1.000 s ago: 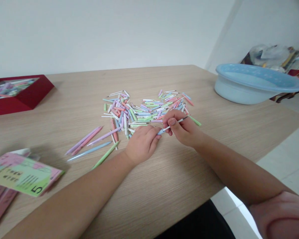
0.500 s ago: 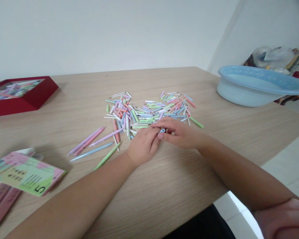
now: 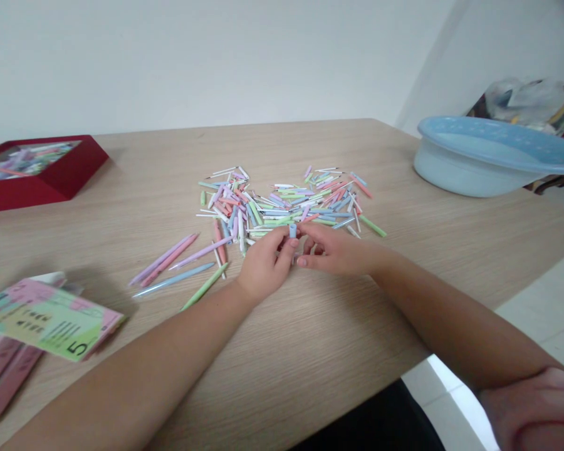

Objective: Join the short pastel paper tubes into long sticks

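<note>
My left hand [image 3: 267, 258] is closed around a short light-blue pen tube [image 3: 292, 231], whose upper end stands up between thumb and forefinger. My right hand [image 3: 341, 249] is close beside it, its fingers curled and its thumb apart from them. I see nothing held in it, though the inner side of the hand is partly hidden. Directly beyond both hands spreads a pile of loose pen parts [image 3: 282, 203]: pastel barrels, caps and white refills. Left of my left hand lie several whole pens, among them a green pen [image 3: 205, 286] and a blue pen [image 3: 173, 279].
A red box [image 3: 42, 181] filled with pens stands at the far left. Pink and green printed cartons [image 3: 51, 322] lie at the near left. A light-blue basin [image 3: 470, 169] rests at the table's right, with plastic bags [image 3: 529, 103] behind it.
The blue tube has turned more upright in my left hand. My right hand's thumb and fingers have come away from it, leaving a small gap. The view has shifted slightly.
</note>
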{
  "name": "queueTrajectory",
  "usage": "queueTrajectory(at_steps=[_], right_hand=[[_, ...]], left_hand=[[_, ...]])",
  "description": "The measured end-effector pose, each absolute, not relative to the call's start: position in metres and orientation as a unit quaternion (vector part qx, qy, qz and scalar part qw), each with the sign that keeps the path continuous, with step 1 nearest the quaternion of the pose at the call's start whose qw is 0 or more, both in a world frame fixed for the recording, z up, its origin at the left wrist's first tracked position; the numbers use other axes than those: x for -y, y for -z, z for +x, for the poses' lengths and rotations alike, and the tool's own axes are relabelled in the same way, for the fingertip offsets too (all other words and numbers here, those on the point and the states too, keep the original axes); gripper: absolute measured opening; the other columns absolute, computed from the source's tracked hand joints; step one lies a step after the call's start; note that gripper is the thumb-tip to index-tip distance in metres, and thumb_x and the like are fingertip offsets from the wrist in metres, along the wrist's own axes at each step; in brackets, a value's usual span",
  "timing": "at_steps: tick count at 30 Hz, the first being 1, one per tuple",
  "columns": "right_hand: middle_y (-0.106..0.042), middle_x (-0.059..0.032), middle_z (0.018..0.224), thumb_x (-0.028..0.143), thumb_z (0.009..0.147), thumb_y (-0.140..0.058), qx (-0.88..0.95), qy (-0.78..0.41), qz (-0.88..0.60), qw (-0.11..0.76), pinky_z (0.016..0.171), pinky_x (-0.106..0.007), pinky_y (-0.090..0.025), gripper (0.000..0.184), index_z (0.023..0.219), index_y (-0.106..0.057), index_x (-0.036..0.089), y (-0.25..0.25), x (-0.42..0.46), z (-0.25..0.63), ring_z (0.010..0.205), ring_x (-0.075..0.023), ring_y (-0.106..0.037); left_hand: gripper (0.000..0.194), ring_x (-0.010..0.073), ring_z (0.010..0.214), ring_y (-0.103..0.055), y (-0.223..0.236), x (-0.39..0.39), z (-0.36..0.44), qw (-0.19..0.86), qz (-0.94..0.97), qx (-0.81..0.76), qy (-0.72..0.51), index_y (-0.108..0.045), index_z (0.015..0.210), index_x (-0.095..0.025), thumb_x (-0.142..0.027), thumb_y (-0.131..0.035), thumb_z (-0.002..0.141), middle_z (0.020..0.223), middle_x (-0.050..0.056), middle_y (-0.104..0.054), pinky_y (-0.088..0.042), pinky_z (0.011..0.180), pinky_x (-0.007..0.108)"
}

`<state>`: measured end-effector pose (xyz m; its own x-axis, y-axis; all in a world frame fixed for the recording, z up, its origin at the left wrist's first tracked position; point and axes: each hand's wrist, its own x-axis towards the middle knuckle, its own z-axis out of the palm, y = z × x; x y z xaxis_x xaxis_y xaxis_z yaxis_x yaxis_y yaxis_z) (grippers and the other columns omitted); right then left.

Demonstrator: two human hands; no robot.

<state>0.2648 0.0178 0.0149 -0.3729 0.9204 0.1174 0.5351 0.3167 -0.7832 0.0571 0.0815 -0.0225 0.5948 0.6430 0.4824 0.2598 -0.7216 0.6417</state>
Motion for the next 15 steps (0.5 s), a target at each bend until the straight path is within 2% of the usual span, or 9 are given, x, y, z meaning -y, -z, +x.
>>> queueTrajectory(at_steps=[2, 4, 7, 8, 10, 12, 15], right_hand=[[-0.069, -0.0055, 0.107, 0.037, 0.092, -0.074, 0.765, -0.332, -0.486, 0.262, 0.071, -0.03, -0.054, 0.055, 0.142, -0.055, 0.021, -0.008, -0.023, 0.267, 0.08, -0.0163, -0.065], [-0.069, -0.001, 0.096, 0.032, 0.092, -0.072, 0.777, -0.327, -0.482, 0.24, 0.068, -0.028, -0.05, 0.049, 0.138, -0.058, 0.022, 0.0, -0.028, 0.269, 0.073, -0.0145, -0.062], [-0.065, 0.0016, 0.082, 0.033, 0.093, -0.07, 0.786, -0.301, -0.491, 0.224, 0.064, -0.027, -0.042, 0.018, 0.105, -0.067, 0.02, 0.01, -0.033, 0.268, 0.069, -0.0136, -0.057], [-0.063, 0.0019, 0.079, 0.035, 0.094, -0.07, 0.786, -0.29, -0.499, 0.223, 0.063, -0.027, -0.039, 0.016, 0.096, -0.066, 0.019, 0.013, -0.034, 0.266, 0.068, -0.0134, -0.056], [-0.062, 0.002, 0.075, 0.036, 0.096, -0.067, 0.786, -0.267, -0.512, 0.219, 0.062, -0.027, -0.035, 0.019, 0.088, -0.065, 0.019, 0.015, -0.034, 0.262, 0.066, -0.0132, -0.053], [-0.062, 0.0015, 0.074, 0.034, 0.098, -0.064, 0.789, -0.246, -0.521, 0.213, 0.062, -0.028, -0.033, 0.02, 0.086, -0.067, 0.018, 0.015, -0.033, 0.259, 0.066, -0.0133, -0.052], [-0.067, -0.001, 0.079, 0.032, 0.099, -0.061, 0.793, -0.235, -0.53, 0.187, 0.065, -0.028, -0.034, 0.021, 0.087, -0.071, 0.018, 0.008, -0.033, 0.264, 0.07, -0.0147, -0.055]], left_hand=[[0.03, 0.0202, 0.087, -0.066, 0.025, -0.085, 0.058, 0.297, 0.823, -0.296, -0.382, -0.066, 0.109, -0.021, -0.045, -0.048, 0.107, 0.095, 0.004, -0.072, -0.052, 0.08, 0.034], [0.032, 0.0189, 0.081, -0.065, 0.027, -0.089, 0.06, 0.335, 0.793, -0.316, -0.399, -0.065, 0.105, -0.021, -0.048, -0.049, 0.107, 0.089, 0.003, -0.07, -0.052, 0.075, 0.032], [0.035, 0.0187, 0.08, -0.066, 0.031, -0.093, 0.062, 0.4, 0.753, -0.318, -0.413, -0.064, 0.105, -0.021, -0.053, -0.051, 0.105, 0.088, 0.003, -0.07, -0.054, 0.072, 0.031], [0.037, 0.0188, 0.081, -0.067, 0.032, -0.094, 0.063, 0.421, 0.743, -0.315, -0.415, -0.064, 0.106, -0.02, -0.055, -0.052, 0.105, 0.089, 0.004, -0.071, -0.055, 0.072, 0.031], [0.04, 0.018, 0.078, -0.068, 0.032, -0.095, 0.063, 0.448, 0.727, -0.313, -0.415, -0.064, 0.107, -0.02, -0.058, -0.054, 0.103, 0.091, 0.004, -0.072, -0.057, 0.07, 0.03], [0.042, 0.0167, 0.075, -0.068, 0.032, -0.095, 0.063, 0.464, 0.717, -0.315, -0.415, -0.064, 0.106, -0.02, -0.061, -0.057, 0.101, 0.092, 0.004, -0.073, -0.057, 0.068, 0.029], [0.042, 0.0173, 0.081, -0.071, 0.032, -0.096, 0.065, 0.478, 0.687, -0.315, -0.448, -0.062, 0.108, -0.02, -0.061, -0.057, 0.101, 0.095, 0.005, -0.075, -0.06, 0.072, 0.03]])
